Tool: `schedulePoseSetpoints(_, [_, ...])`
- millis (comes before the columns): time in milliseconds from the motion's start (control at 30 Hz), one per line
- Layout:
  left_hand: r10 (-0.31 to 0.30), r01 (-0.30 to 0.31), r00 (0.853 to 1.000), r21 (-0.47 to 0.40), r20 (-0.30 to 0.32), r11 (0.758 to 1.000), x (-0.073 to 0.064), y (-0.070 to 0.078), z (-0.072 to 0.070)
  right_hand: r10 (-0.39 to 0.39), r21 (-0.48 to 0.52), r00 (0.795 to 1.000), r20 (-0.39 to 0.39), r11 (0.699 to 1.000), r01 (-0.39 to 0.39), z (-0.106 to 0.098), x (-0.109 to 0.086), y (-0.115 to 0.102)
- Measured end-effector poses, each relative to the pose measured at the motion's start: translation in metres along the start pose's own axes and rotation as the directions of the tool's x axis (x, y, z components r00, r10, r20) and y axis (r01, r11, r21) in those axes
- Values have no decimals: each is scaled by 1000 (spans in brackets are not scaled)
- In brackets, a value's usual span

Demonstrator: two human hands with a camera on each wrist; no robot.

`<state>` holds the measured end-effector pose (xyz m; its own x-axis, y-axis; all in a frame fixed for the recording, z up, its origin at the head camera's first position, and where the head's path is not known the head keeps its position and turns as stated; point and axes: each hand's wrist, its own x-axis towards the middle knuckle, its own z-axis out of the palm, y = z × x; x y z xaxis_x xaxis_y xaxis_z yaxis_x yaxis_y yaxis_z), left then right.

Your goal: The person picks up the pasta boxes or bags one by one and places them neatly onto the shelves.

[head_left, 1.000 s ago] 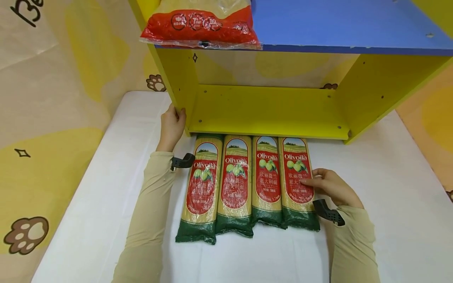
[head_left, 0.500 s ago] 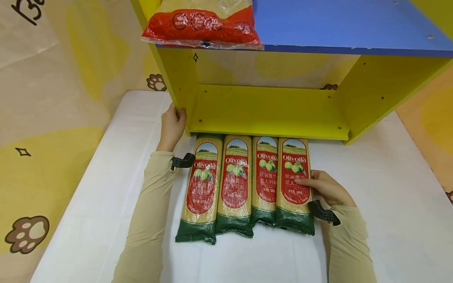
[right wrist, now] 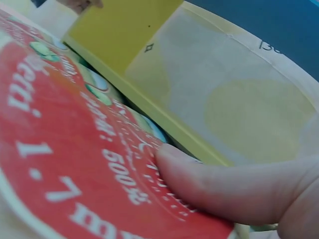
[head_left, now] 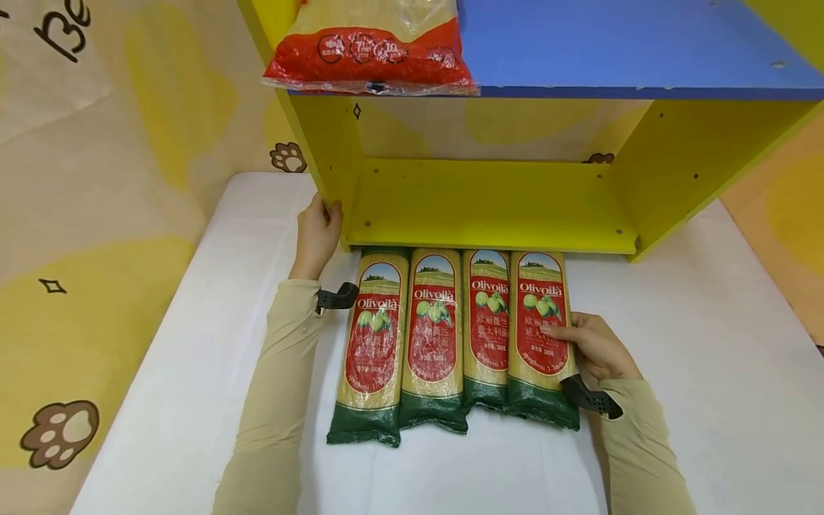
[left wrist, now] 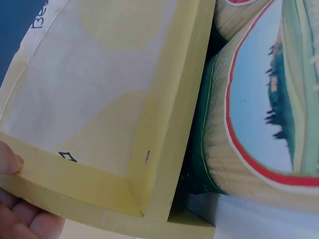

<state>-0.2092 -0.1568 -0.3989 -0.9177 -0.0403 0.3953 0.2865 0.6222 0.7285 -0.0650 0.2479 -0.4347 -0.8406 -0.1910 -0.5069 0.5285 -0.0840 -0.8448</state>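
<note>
Several green-ended packs of spaghetti lie side by side in front of a yellow shelf unit [head_left: 489, 204]. My right hand [head_left: 599, 347] grips the rightmost spaghetti pack [head_left: 541, 322] by its right edge, thumb on the red label; the fingers under it are hidden. This pack's left edge overlaps the neighbouring spaghetti pack [head_left: 487, 325]. In the right wrist view my thumb [right wrist: 214, 181] presses on the label. My left hand [head_left: 317, 232] holds the front edge of the unit's left side panel [head_left: 315, 146], near the bottom. The left wrist view shows its thumb and curled fingers around the yellow board [left wrist: 94, 199].
Two more spaghetti packs, the leftmost one [head_left: 373, 343] and its neighbour [head_left: 433, 343], lie to the left. A red and cream bag [head_left: 373, 54] rests on the blue upper shelf [head_left: 611, 54], jutting over its front edge. A white cloth [head_left: 450, 476] covers the table.
My right hand has shifted the rightmost spaghetti pack a little left, so it now overlaps its neighbour. My left hand keeps its hold on the side panel.
</note>
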Motion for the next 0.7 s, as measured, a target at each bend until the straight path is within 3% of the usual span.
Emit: schedulePoseSetpoints(700, [16,-16,999,6,-31,1000,-1,2,3,-30,-23,997,-72,999,28,5,-38,26])
